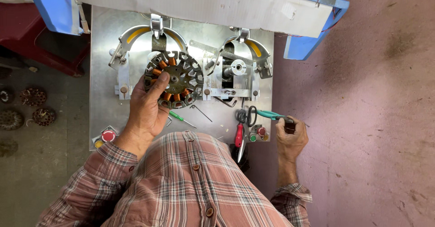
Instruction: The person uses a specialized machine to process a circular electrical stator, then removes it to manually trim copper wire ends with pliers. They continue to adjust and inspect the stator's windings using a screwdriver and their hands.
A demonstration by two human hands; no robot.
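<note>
Left of the left hand, four wound stators lie on the floor, and a red button sits near its wrist. Its fingers curl closed around the round stator with copper coils, thumb on the centre hole. A green screwdriver lies just right of them on the metal tabletop. Past the scissors, the right hand has its fingers closed on a teal-handled tool.

Round dark stator with copper-wound slots, flat on the left fixture; small dark block at plate's right edge
</note>
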